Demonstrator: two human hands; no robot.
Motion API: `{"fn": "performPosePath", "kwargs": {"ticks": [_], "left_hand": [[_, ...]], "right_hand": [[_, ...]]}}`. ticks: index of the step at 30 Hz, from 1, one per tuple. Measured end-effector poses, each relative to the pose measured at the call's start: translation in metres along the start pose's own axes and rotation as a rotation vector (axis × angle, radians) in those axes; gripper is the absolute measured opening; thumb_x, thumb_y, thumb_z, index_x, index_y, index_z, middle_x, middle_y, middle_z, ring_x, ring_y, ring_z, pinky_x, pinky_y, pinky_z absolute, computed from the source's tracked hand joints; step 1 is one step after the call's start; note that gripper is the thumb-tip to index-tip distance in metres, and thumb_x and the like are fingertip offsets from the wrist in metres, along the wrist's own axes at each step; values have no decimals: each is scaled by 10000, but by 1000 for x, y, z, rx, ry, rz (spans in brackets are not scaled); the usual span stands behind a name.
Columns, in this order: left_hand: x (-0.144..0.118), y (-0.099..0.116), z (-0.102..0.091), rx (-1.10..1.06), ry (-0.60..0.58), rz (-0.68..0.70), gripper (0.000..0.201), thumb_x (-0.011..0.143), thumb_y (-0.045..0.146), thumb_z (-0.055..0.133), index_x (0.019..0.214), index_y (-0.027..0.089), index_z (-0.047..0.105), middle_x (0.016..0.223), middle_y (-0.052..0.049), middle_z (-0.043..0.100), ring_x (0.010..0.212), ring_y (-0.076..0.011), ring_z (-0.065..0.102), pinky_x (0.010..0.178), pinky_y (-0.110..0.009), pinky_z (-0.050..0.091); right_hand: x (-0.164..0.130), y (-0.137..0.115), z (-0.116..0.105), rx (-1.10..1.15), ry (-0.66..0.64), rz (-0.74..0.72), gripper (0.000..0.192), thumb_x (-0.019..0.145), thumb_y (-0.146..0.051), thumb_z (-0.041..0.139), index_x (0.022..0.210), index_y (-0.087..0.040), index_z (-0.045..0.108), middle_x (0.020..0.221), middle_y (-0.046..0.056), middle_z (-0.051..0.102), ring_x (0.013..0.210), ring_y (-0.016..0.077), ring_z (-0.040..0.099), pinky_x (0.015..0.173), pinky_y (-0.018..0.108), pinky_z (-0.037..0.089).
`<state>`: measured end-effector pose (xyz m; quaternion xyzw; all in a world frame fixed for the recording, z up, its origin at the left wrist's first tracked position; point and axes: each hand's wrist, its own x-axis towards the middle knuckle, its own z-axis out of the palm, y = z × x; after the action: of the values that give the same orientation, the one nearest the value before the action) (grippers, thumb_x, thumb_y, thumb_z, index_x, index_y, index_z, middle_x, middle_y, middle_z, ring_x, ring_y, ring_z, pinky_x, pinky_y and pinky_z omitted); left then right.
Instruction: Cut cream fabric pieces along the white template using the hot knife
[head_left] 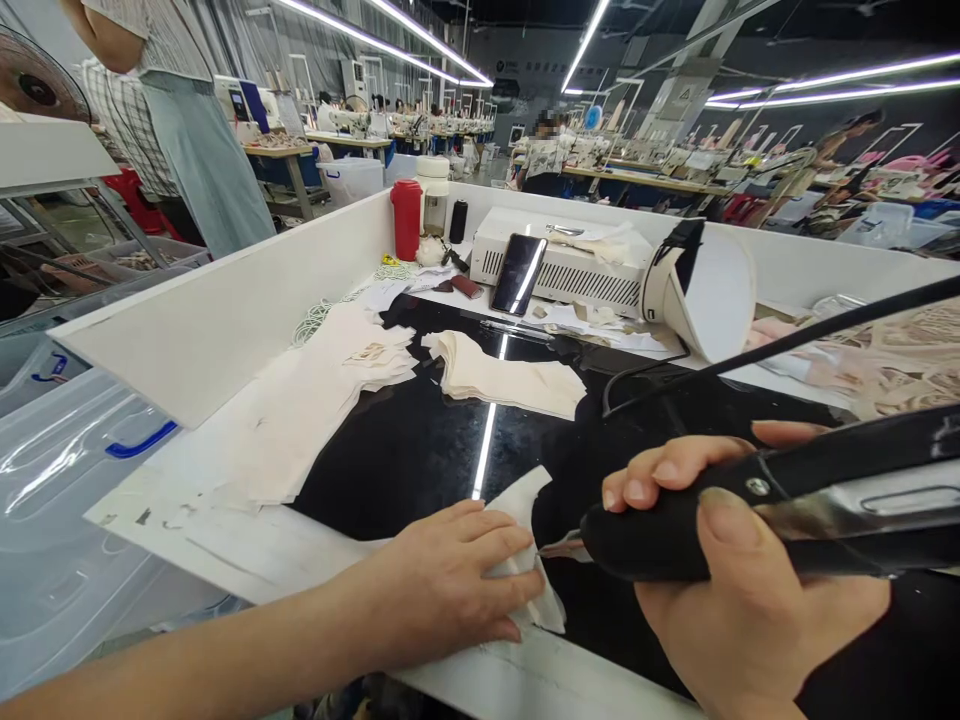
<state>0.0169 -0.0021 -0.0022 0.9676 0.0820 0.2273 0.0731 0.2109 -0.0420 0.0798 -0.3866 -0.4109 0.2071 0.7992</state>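
- The small cream-coloured cut piece of fabric lies on the glossy black surface close to its near edge, its long axis running from the near edge away toward the far side
- The left hand lies flat and spread open on the piece's left part, fingers pointing right, pressing it to the surface; it grips nothing
- The right hand is closed around the thick black handle of a corded hand tool, thumb on top, fingers curled over the far side
- The tool's small metal tip points left and meets the fabric's right edge, just beside the left fingertips
- The left hand is on the piece; the right reaches it only through the tool
- Further cream fabric stacks lie toward the far side of the surface
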Motion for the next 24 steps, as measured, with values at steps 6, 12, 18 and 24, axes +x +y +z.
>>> {"fn": "performPosePath", "kwargs": {"ticks": [6,12,18,24], "left_hand": [[-2,2,1,-20,0,-17,443,1047,472,843,1349,177,711,1440,-147,723,1325,-296,709,1225,-443,557],[-4,17,2,9,-57,-62,546,1042,516,838,1421,156,682,1453,-165,722,1377,-301,684,1253,-474,542],[-3,25,-2,-8,25,-87,493,1080,499,792,1390,130,687,1425,-156,749,1368,-287,704,1247,-432,561],[11,-6,-14,-61,58,-37,238,1197,282,573,1231,108,731,1333,-157,787,1311,-245,730,1219,-386,592]], "right_hand": [[4,4,1,8,10,-11,418,784,-257,936,1112,-282,677,761,-56,712,563,185,640,519,339,601],[1,1,0,1,-19,6,388,826,-223,918,1124,-286,678,758,-59,710,562,178,647,514,328,607],[-3,0,-6,11,-42,6,412,839,-265,938,1155,-297,675,783,-53,697,593,180,644,535,321,598],[-4,4,-8,-16,-52,1,419,868,-322,942,1178,-306,659,789,-53,674,604,183,652,533,321,594]]}}
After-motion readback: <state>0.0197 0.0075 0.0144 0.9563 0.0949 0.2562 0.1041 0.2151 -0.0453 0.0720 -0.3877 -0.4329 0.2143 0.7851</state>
